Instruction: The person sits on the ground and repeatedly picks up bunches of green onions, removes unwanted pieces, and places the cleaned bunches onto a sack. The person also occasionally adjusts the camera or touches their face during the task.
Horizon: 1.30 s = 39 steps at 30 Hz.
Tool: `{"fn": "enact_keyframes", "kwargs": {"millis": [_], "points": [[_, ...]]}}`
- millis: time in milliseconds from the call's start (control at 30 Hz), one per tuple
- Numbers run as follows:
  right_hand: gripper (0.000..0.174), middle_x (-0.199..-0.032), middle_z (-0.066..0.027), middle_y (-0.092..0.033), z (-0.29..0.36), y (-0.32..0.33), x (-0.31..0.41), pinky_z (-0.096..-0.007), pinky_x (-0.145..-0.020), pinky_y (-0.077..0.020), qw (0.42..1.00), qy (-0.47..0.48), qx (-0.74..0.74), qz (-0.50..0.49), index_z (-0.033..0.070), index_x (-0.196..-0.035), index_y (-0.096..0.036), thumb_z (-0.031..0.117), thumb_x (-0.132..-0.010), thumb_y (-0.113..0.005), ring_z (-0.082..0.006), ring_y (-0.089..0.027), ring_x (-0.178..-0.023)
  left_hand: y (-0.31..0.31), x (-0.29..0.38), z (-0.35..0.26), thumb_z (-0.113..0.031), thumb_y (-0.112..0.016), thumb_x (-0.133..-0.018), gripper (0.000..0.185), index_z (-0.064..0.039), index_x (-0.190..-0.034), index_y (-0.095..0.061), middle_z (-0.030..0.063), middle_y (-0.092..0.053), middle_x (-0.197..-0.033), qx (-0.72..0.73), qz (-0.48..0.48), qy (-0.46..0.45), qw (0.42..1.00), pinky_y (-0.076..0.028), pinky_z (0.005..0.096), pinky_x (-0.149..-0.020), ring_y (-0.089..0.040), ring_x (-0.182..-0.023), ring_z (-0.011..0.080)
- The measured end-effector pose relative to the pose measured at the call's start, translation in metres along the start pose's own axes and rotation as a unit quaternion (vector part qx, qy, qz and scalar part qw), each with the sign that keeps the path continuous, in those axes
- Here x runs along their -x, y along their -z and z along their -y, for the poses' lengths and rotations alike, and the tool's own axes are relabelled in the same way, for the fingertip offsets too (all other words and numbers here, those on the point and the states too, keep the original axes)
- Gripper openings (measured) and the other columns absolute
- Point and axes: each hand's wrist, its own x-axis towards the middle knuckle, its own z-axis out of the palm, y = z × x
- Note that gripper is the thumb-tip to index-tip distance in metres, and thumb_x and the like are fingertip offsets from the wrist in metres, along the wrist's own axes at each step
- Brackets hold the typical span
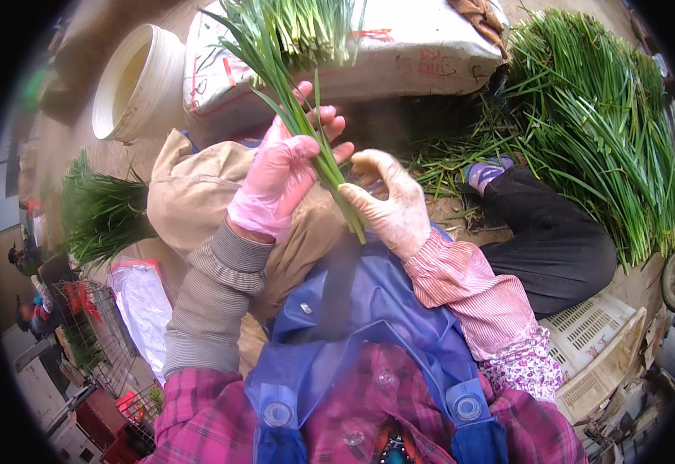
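A small bunch of long flat green leaves with pale stems (268, 58), which look like garlic chives, slants across my left hand (282, 174). That hand wears a thin pink glove; its thumb presses the bunch, and the other fingers spread behind it. My right hand (395, 209), in a whitish glove, is at the lower stems. Its thumb tip touches them while the index finger curves above; whether it pinches anything is unclear. The stem ends point down toward my blue apron (366, 290). Beyond the hands, a larger bundle of the same greens (320, 29) rests on a white sack (407, 69).
A large heap of greens (598, 139) lies at right, with loose leaves beside my foot. Another bundle (105, 209) is at left. A white bucket (166, 87) stands by the sack. A plastic crate (598, 342), a wire basket (105, 330) and other people (39, 310) are farther out.
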Motion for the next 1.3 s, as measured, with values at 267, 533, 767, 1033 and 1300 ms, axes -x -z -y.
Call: {"fn": "enact_keyframes", "kwargs": {"millis": [267, 533, 767, 1033, 1300], "points": [[0.018, -0.083, -0.0022, -0.065, 0.009, 0.009, -0.008, -0.0249, -0.066, -0.0502, 0.997, -0.036, 0.035, 0.051, 0.004, -0.094, -0.066, 0.01, -0.078, -0.072, -0.0095, -0.059, -0.071, -0.011, 0.003, 0.007, 0.012, -0.051, -0.08, 0.07, -0.017, -0.14, -0.031, 0.0066, -0.052, -0.113, -0.033, -0.051, -0.007, 0.998, -0.048, 0.0504, -0.094, -0.053, -0.114, 0.0249], [0.015, -0.079, -0.0045, -0.067, 0.019, 0.018, -0.01, -0.0229, -0.061, -0.0493, 0.972, -0.197, -0.104, 0.074, 0.0, -0.095, -0.068, 0.006, -0.082, -0.068, -0.008, -0.06, -0.065, -0.011, 0.007, 0.003, 0.011, -0.062, -0.076, 0.078, -0.014, -0.143, -0.031, 0.0064, -0.055, -0.118, -0.102, -0.028, -0.004, 0.994, -0.05, 0.0369, -0.094, -0.056, -0.109, 0.0192], [0.016, -0.087, -0.0091, -0.066, 0.023, 0.012, -0.01, -0.022, -0.053, -0.0508, 0.954, -0.218, -0.195, 0.063, -0.003, -0.102, -0.062, 0.005, -0.088, -0.061, -0.0133, -0.066, -0.068, -0.005, 0.006, 0.003, 0.003, -0.064, -0.083, 0.065, -0.012, -0.14, -0.037, 0.0063, -0.058, -0.115, -0.093, -0.038, -0.026, 0.995, -0.049, 0.0295, -0.088, -0.057, -0.104, 0.0163], [0.014, -0.091, -0.0063, -0.061, -0.003, 0.033, -0.008, -0.0246, -0.071, -0.0533, 0.938, -0.068, -0.337, 0.035, 0.0, -0.099, -0.057, 0.014, -0.095, -0.055, -0.013, -0.063, -0.078, 0.021, 0.006, -0.029, -0.005, -0.055, -0.093, 0.048, -0.003, -0.137, -0.037, 0.0079, -0.054, -0.11, 0.006, -0.016, -0.176, 0.984, -0.048, 0.0264, -0.077, -0.052, -0.091, 0.0131], [0.033, -0.113, -0.0143, -0.063, -0.008, 0.035, -0.01, -0.0296, -0.08, -0.0525, 0.901, -0.306, -0.308, -0.005, 0.001, -0.12, -0.057, 0.017, -0.091, -0.058, -0.024, -0.064, -0.099, 0.032, 0.019, -0.057, 0.001, -0.05, -0.094, 0.042, -0.002, -0.134, -0.038, 0.0088, -0.054, -0.113, 0.007, -0.025, -0.26, 0.965, -0.049, 0.0294, -0.083, -0.054, -0.096, 0.0153]]}}
